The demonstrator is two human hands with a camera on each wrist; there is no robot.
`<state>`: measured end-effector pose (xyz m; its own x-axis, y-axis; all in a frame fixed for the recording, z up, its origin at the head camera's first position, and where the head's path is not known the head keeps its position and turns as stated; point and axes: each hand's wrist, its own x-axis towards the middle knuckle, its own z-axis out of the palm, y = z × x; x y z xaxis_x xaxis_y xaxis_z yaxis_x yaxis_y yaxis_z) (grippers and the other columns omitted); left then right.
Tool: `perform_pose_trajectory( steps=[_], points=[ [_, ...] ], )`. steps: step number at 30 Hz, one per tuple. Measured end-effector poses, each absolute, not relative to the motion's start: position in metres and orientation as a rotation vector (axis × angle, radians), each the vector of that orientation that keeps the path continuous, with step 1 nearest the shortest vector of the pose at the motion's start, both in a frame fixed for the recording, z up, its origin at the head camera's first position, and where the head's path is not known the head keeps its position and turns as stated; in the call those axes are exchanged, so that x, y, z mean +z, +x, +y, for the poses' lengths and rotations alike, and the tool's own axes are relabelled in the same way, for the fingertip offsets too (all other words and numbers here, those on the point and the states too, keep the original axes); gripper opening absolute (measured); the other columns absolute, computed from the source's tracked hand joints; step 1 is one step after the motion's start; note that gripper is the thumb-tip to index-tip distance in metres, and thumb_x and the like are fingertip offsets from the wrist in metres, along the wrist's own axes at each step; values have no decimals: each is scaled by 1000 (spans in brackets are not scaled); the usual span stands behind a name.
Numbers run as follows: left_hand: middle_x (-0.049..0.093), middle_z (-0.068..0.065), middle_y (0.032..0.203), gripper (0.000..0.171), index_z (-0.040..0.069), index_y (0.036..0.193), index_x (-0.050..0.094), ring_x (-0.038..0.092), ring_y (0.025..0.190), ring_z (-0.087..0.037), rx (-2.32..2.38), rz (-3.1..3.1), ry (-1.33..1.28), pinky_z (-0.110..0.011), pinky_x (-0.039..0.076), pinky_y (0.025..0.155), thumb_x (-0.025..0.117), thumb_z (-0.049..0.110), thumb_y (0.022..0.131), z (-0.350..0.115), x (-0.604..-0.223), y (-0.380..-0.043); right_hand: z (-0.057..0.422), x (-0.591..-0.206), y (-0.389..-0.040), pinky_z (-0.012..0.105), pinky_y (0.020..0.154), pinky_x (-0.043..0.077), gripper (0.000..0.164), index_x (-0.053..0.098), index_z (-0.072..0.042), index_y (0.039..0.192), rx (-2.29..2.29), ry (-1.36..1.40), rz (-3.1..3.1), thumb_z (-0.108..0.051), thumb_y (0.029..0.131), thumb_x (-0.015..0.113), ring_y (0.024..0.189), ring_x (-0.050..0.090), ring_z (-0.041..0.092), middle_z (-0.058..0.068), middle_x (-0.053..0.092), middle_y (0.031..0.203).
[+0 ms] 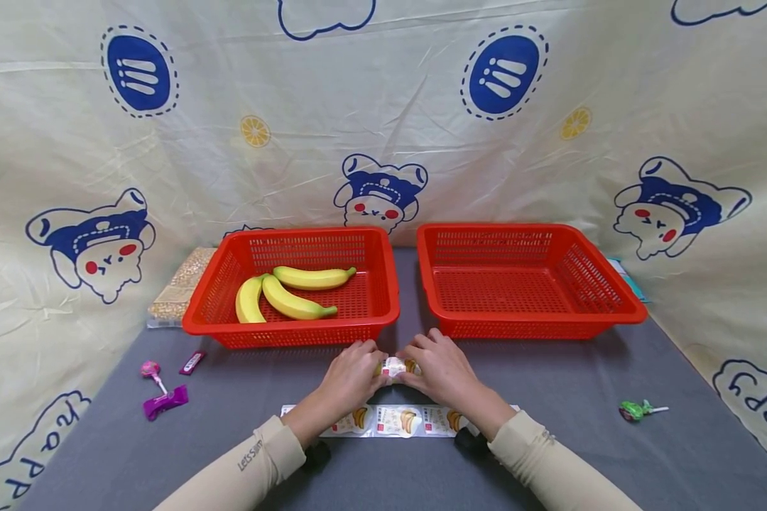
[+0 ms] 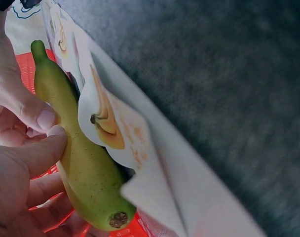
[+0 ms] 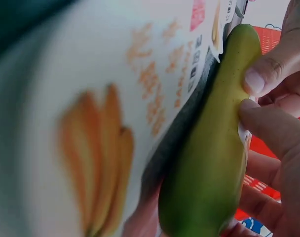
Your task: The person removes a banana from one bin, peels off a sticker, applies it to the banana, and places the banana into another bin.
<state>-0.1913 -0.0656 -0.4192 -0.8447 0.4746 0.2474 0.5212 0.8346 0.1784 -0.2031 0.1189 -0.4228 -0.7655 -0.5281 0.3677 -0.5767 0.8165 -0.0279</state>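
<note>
My left hand and right hand meet in front of the baskets and hold one banana between them. Both thumbs press on its near side, their tips almost together, while the other fingers curl behind it. A white banana-print label wraps the fruit's upper side between the hands; its edge shows by the thumbs in the right wrist view. Under my wrists lies a strip of banana stickers, flat on the table. One sticker has its edge lifted off the strip.
Several bananas lie in the left red basket. The right red basket stands beside it. Purple-wrapped candy, a pink lollipop and a small wrapped sweet are at left, a green lollipop at right. A grain bag leans behind.
</note>
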Motion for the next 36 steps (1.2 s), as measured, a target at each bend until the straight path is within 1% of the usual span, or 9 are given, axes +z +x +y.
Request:
perform_pose_trajectory(
  steps=[5, 7, 12, 14, 19, 24, 27, 31, 36],
  points=[
    [63, -3, 94, 35, 9, 105, 71, 57, 82, -17, -354, -2810, -777, -30, 51, 73, 75, 31, 79, -66, -419, -191, 127, -423, -199, 26, 64, 41, 33, 73, -21, 95, 203, 772, -2698, -39, 69, 80, 76, 45, 12, -4, 65, 88],
    [64, -3, 94, 35, 9, 105, 71, 57, 81, -17, -360, -2813, -768, -30, 51, 72, 75, 32, 79, -66, -420, -190, 131, -424, -198, 28, 66, 44, 34, 73, -21, 97, 213, 740, -2734, -40, 70, 80, 78, 47, 13, -4, 65, 89],
    [64, -3, 95, 36, 10, 107, 71, 56, 82, -16, -391, -2830, -735, -30, 50, 72, 75, 33, 79, -66, -421, -190, 139, -425, -195, 29, 64, 45, 38, 72, -21, 104, 287, 683, -2829, -42, 74, 77, 76, 51, 11, -5, 62, 87],
    [64, -2, 97, 37, 11, 108, 70, 57, 84, -16, -429, -2847, -713, -31, 51, 73, 75, 33, 79, -67, -422, -190, 141, -425, -195, 28, 63, 44, 38, 71, -20, 106, 329, 681, -2841, -42, 75, 76, 76, 51, 10, -5, 61, 87],
    [63, -3, 104, 39, 12, 114, 68, 57, 93, -18, -617, -2913, -660, -35, 49, 79, 74, 29, 79, -70, -423, -190, 143, -426, -195, 29, 65, 43, 36, 70, -21, 106, 391, 685, -2834, -40, 75, 76, 78, 52, 10, -5, 61, 89],
    [64, -5, 108, 39, 11, 116, 66, 58, 98, -20, -817, -2952, -616, -39, 46, 85, 73, 21, 79, -76, -422, -187, 142, -426, -195, 30, 66, 42, 36, 69, -22, 106, 430, 658, -2868, -39, 75, 76, 79, 50, 10, -5, 60, 88],
    [65, -7, 107, 38, 9, 115, 66, 58, 95, -20, -904, -2957, -582, -39, 45, 83, 73, 18, 79, -81, -422, -185, 142, -426, -194, 30, 66, 42, 36, 69, -22, 106, 456, 639, -2887, -39, 74, 77, 80, 50, 10, -6, 59, 88],
    [66, -8, 103, 38, 8, 115, 66, 56, 87, -17, -972, -2954, -526, -35, 44, 76, 73, 15, 79, -88, -423, -181, 141, -426, -194, 30, 66, 41, 36, 69, -22, 104, 470, 603, -2902, -39, 74, 77, 80, 49, 10, -6, 58, 88],
    [66, -7, 100, 37, 8, 114, 66, 55, 85, -15, -994, -2938, -508, -34, 44, 75, 74, 15, 78, -92, -425, -179, 140, -427, -194, 30, 67, 41, 36, 69, -22, 103, 488, 567, -2905, -40, 73, 78, 81, 49, 11, -5, 58, 88]
  ],
)
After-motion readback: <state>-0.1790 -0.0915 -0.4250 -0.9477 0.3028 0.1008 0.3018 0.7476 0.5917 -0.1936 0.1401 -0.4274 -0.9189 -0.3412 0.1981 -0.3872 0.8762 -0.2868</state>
